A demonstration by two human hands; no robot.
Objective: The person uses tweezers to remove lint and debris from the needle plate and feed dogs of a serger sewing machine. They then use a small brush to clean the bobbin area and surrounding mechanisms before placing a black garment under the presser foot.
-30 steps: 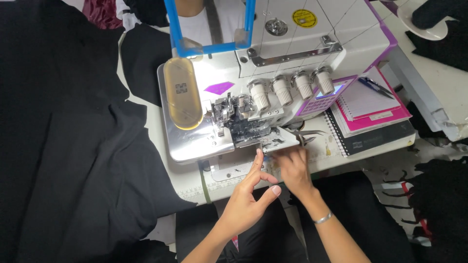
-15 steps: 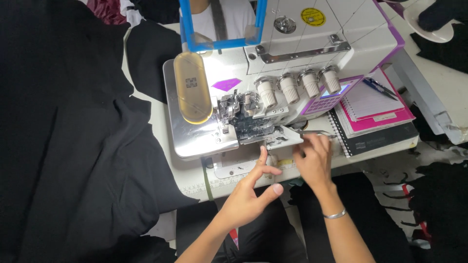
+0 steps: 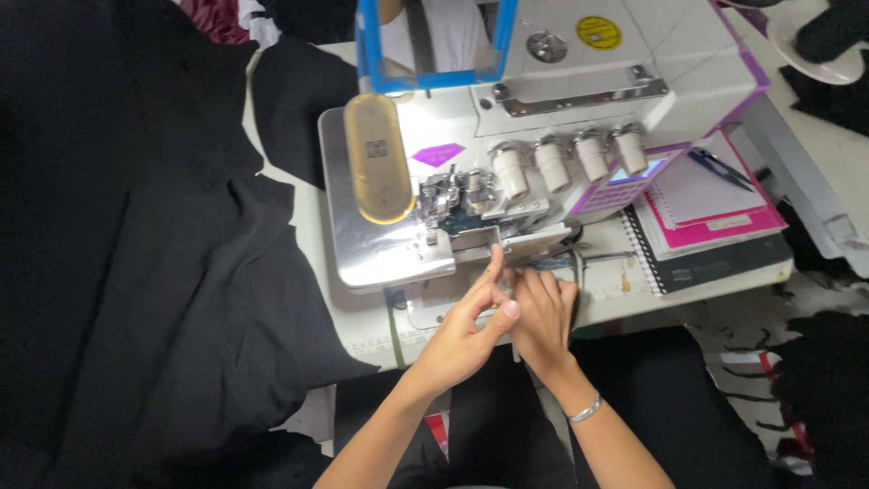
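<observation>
A white overlock sewing machine (image 3: 579, 81) stands on the table, lit at its needle area (image 3: 453, 204). My left hand (image 3: 466, 335) reaches up to the machine's open front cover (image 3: 507, 244), index finger stretched against it, thumb out. My right hand (image 3: 541, 312) lies beside it, fingers curled at the lower edge of the cover; whether it pinches thread is hidden. A silver bracelet (image 3: 586, 409) is on my right wrist. Small tweezers (image 3: 579, 261) lie just right of the hands.
Black fabric (image 3: 136, 272) piles over the table's left side and floor. A yellow oval guard (image 3: 378, 167) sits on the metal plate. Spiral notebooks (image 3: 701, 226) and a pink calculator (image 3: 625, 186) lie at the right. Several thread tension knobs (image 3: 570, 163) face me.
Both hands have moved closer together at the front cover. My right hand shifted left and down beside my left hand, whose index finger now points up at the cover.
</observation>
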